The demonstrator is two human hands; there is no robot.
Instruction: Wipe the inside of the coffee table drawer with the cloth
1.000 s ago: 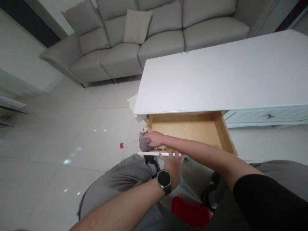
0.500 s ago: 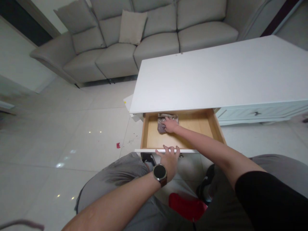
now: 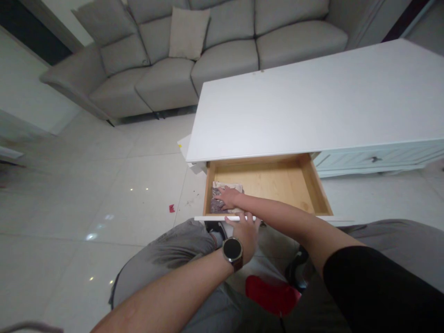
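A wooden drawer (image 3: 314, 185) stands pulled out from under a white low table (image 3: 312, 101). My right hand (image 3: 227, 196) reaches across into the drawer's front left corner. It lies over a crumpled grey-purple and beige cloth (image 3: 215, 207) and presses it onto the drawer bottom, fingers curled over it. My left hand (image 3: 247, 229), with a dark round watch (image 3: 232, 249) on its wrist, grips the white front edge of the drawer (image 3: 208, 218) from outside, fingers hooked over the rim.
A grey sofa (image 3: 225, 60) with a beige cushion (image 3: 187, 32) stands behind the table. The floor is glossy pale tile with a small red scrap (image 3: 171, 208). My grey-trousered knees and a red object (image 3: 272, 296) are below the drawer. A shut drawer with a handle (image 3: 374, 159) is at the right.
My right hand dragged the cloth from the drawer's front left to its back, then forward to the front left corner again. My left hand stayed on the drawer front.
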